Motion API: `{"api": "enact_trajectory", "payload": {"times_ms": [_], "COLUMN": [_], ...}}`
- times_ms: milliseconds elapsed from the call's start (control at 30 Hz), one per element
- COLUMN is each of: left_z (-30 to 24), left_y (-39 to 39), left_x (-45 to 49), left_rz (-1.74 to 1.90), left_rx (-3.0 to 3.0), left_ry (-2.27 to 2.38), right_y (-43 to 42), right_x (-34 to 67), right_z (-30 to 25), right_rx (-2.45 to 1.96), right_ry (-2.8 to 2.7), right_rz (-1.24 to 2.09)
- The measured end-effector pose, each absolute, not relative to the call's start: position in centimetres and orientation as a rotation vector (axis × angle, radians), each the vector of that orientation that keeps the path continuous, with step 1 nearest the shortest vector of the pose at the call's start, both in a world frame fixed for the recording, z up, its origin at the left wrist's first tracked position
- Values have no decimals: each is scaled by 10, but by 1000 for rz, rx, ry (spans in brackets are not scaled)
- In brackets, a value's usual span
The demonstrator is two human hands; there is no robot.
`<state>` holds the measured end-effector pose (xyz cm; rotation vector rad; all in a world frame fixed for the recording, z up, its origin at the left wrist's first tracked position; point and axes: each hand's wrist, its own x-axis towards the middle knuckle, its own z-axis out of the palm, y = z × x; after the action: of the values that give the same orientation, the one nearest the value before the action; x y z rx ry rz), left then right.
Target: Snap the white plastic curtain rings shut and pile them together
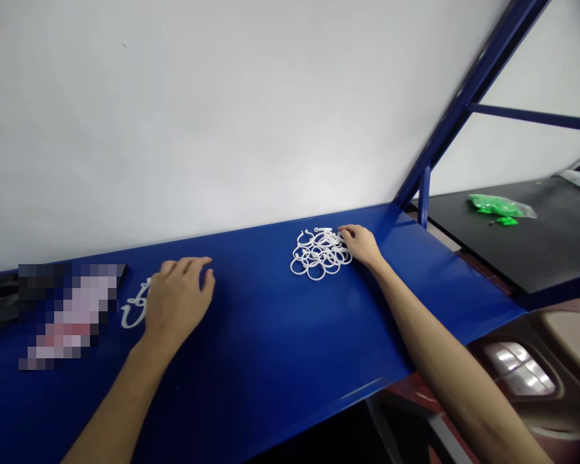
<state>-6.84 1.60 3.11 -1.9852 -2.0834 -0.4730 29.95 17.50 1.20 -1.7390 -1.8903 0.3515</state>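
A loose pile of white plastic curtain rings (pixel 316 265) lies on the blue table (pixel 251 361), many overlapping, some showing a gap with knobbed ends. At the pile's right edge, my right hand (pixel 361 243) has its fingers closed together on a ring there; the fingertips are partly hidden. My left hand (pixel 178 293) hovers palm down over the table's left part, thumb and fingers apart, holding nothing. Just left of it a few more white rings (pixel 133 314) show, partly covered by the hand.
A blurred-out flat item (pixel 75 316) and dark plastic (pixel 0 299) lie at the far left. A white wall (pixel 198 129) backs the table. A blue metal frame (pixel 457 106) rises at right; beyond it a black table (pixel 526 238) holds a bag of green pieces (pixel 497 206). Brown chair (pixel 522 367) below.
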Motion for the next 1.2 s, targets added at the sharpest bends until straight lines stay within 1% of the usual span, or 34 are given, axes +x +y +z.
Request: {"api": "enact_trajectory", "payload": {"times_ms": [100,267,333,500,633,700,833,900,1067,1200], "left_z": [31,15,11,16,26,29,28,25,20,29], "left_y": [13,16,20,24,22,21,19,18,16,12], "left_x": [-91,-107,-101,-81,-81,-85,-89,-86,-76,-71], "left_rz": [-353,-234,-312,-721,-839,-784,-449,-357,-496,-653], "left_rx": [-1831,-1972,-2087,-2391,-2323,-2261,-2241,-2263,-2310,-2141], "left_ry": [-2243,-2241,-2203,-2167,-2094,-2097,-2158,-2160,-2077,-1986], "right_y": [174,174,175,175,173,169,152,139,103,85], "right_x": [298,298,299,302,301,298,282,271,237,219], "right_z": [14,15,15,16,20,23,32,36,41,38], "right_rx": [-1729,-1727,-1726,-1704,-1654,-1582,-1339,-1227,-956,-786], "right_ry": [-1860,-1790,-1762,-1717,-1702,-1720,-1803,-1848,-2042,-2237], "right_rz": [377,399,390,317,207,111,-113,-156,-83,59]}}
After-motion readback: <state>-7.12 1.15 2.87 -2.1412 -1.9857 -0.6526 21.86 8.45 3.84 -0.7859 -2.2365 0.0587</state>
